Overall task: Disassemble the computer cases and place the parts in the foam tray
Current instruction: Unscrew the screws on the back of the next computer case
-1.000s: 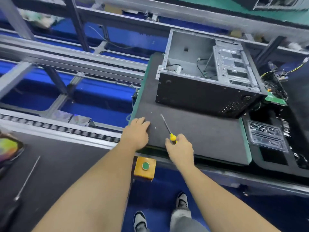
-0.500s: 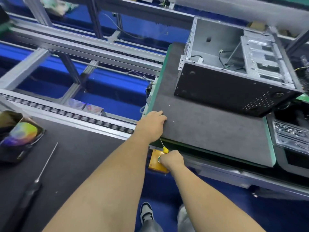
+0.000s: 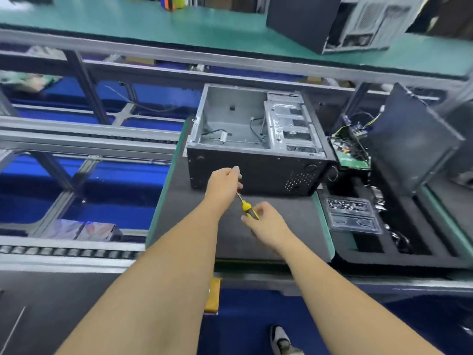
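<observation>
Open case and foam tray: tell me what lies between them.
Head view: nothing stands between; the case on its grey mat nearly abuts the foam tray. Only the mat's green edge separates them.

A roller conveyor of grey metal runs at the left, above a blue floor. A green surface lies behind. One shoe stands on the floor

No readable text

No lettering, label, brand or number is legible on any surface in this blurred view.
</observation>
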`<state>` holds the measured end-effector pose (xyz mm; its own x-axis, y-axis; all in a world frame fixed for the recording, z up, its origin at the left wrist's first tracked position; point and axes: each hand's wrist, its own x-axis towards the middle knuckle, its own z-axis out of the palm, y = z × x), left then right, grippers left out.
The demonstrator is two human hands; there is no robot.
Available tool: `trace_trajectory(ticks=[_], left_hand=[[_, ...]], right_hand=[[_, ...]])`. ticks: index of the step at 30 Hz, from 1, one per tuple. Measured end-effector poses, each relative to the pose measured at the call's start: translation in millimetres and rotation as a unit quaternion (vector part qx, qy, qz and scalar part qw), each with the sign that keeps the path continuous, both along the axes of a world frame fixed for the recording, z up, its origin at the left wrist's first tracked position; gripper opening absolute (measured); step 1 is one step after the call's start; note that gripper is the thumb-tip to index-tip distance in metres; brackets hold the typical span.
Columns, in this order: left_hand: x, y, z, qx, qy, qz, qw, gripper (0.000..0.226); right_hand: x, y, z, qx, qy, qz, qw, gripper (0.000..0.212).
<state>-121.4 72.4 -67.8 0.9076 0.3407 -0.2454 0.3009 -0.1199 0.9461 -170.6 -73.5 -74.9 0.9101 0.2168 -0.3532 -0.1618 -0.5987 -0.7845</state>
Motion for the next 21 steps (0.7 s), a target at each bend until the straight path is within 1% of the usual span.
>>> trace_trajectory(ticks=[2,3,4,5,6,7,8,9,10,11,12,13,14,15,17,19,21], left_hand=[[19,-27,22,-0.01,-0.031,-0.012,0.999,0.019],[28,-41,35,-0.01,-0.047,-0.012,0.999,0.014],[38,-54,49,-0.015,-0.064,-0.003,0.998,0.014],[49,-69,64,-0.025,-0.078,0.01,0.997,0.016],[59,-84,80,-0.037,-0.084,0.018,0.996,0.016],[69,-101,97,-0.05,-0.077,0.008,0.996,0.016],[77,-119,112,-0.058,-0.053,-0.025,0.997,0.018],[82,-138,125,-0.055,-0.013,-0.079,0.995,0.026],[86,-155,135,-0.041,0.028,-0.143,0.988,0.036],[89,-172,141,-0.014,0.06,-0.206,0.977,0.044],[93,-187,145,0.022,0.076,-0.253,0.964,0.05],[99,-202,147,0.063,0.07,-0.275,0.957,0.051],[105,-216,148,0.111,0.04,-0.274,0.955,0.049],[111,-229,149,0.168,-0.003,-0.251,0.953,0.044],[122,-250,146,0.276,-0.09,-0.17,0.942,0.033],[126,-267,140,0.343,-0.165,-0.121,0.917,0.026],[128,-276,130,0.389,-0.229,-0.123,0.884,0.017]], right_hand=[[21,-21,21,0.006,-0.087,-0.036,0.996,0.019],[30,-33,33,0.036,-0.126,-0.056,0.99,0.016],[40,-46,45,0.09,-0.154,-0.084,0.98,0.015],[52,-60,57,0.169,-0.17,-0.124,0.963,0.014],[63,-74,71,0.263,-0.169,-0.169,0.935,0.014],[76,-89,87,0.361,-0.159,-0.211,0.894,0.014],[88,-105,102,0.439,-0.155,-0.24,0.852,0.014],[102,-121,116,0.487,-0.163,-0.257,0.818,0.015],[115,-137,130,0.495,-0.185,-0.264,0.807,0.017],[127,-152,142,0.475,-0.218,-0.263,0.811,0.02],[138,-167,152,0.431,-0.258,-0.257,0.826,0.026],[147,-181,159,0.381,-0.297,-0.246,0.84,0.033],[155,-194,163,0.334,-0.329,-0.234,0.851,0.038],[161,-206,165,0.301,-0.351,-0.225,0.858,0.04],[168,-230,163,0.27,-0.366,-0.22,0.863,0.043],[174,-253,156,0.272,-0.362,-0.232,0.861,0.04],[182,-275,148,0.26,-0.37,-0.253,0.855,0.031]])
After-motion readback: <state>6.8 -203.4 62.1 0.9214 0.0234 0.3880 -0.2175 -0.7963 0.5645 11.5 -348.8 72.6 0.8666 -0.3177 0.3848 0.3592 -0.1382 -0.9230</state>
